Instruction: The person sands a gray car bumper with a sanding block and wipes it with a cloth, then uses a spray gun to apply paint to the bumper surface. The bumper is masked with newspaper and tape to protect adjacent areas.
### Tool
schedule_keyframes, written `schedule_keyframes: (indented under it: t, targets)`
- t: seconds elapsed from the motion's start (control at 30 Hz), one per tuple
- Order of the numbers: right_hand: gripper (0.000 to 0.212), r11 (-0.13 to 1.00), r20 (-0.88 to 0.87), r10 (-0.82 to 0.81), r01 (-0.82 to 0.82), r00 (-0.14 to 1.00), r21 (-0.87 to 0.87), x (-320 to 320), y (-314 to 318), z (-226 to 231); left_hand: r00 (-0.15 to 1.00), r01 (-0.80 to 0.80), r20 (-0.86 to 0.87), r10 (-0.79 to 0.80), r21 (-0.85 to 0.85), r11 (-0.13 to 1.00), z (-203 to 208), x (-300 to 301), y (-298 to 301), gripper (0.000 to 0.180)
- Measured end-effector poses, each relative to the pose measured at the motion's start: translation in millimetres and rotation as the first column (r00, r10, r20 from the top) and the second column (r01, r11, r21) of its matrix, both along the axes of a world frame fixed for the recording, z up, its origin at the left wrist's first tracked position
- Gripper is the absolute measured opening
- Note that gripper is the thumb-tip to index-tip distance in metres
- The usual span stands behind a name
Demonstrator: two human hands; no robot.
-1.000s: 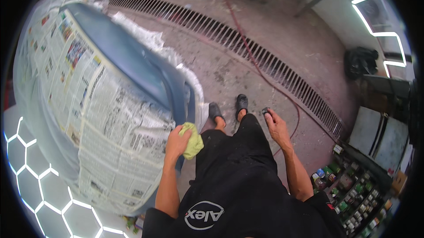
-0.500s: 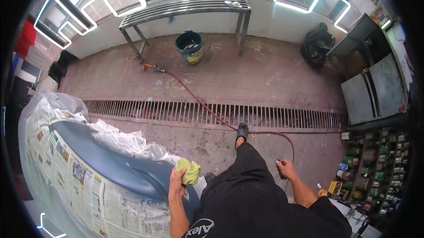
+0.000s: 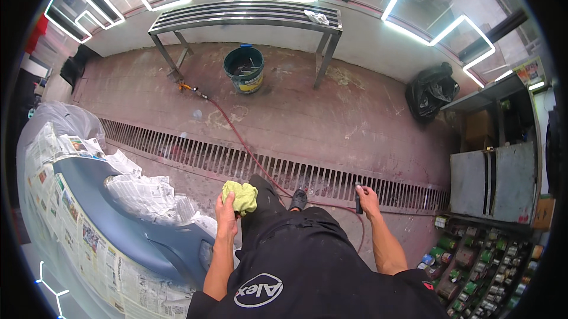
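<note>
Green cloth point(image 3: 241, 198), one, left hand point(image 3: 226, 215); one bucket point(image 3: 244, 74) beyond

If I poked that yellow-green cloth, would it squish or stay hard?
The yellow-green cloth would probably squish, since it's bunched into soft-looking folds. It's likely light, as the left hand holds it up alone. It probably wouldn't roll well, because its crumpled shape is uneven.

Yellow-green cloth point(image 3: 241, 198) hides part of the left hand point(image 3: 226, 215). The right hand point(image 3: 368, 199) partly covers a dark object point(image 3: 358, 203) of unclear kind. Near the right edge of the bench point(image 3: 242, 13), a white item point(image 3: 316, 18) is indistinct.
</note>
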State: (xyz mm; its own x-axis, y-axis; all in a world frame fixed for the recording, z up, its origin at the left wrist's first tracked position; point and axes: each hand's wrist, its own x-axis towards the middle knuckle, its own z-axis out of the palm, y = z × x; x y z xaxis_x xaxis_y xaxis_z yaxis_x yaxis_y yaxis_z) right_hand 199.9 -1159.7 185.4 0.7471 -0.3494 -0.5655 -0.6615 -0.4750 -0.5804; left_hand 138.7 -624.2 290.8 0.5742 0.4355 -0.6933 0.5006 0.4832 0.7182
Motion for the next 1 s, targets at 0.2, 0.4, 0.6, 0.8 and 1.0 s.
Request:
schedule_keyframes:
  t: [0.2,0.4,0.6,0.8,1.0]
  targets:
    - [0.067,0.933,0.111,0.358,-0.350,0.927,-0.086,189.2,113.3,31.1,0.990,-0.112,0.063,0.127,-0.198,0.974,-48.0,129.5,3.2,0.035]
    - [0.069,0.866,0.043,0.493,-0.484,0.869,-0.126,343.1,173.6,17.4,0.970,-0.125,0.136,0.203,-0.438,0.890,-147.3,334.3,26.8,0.030]
    - [0.065,0.852,0.123,0.519,-0.499,0.846,-0.159,497.0,238.0,41.7,0.935,-0.241,0.158,0.317,-0.373,0.896,-143.7,552.5,73.5,0.043]
    - [0.058,0.818,0.351,0.575,-0.520,0.739,-0.245,692.9,282.0,59.8,0.990,-0.130,0.046,0.132,-0.049,0.990,-125.9,609.1,106.6,0.084]
    - [0.053,0.763,0.200,0.090,-0.197,0.976,0.615,904.5,344.2,-11.0,0.918,-0.245,-0.263,0.297,0.214,0.946,-229.1,407.4,124.1,0.061]
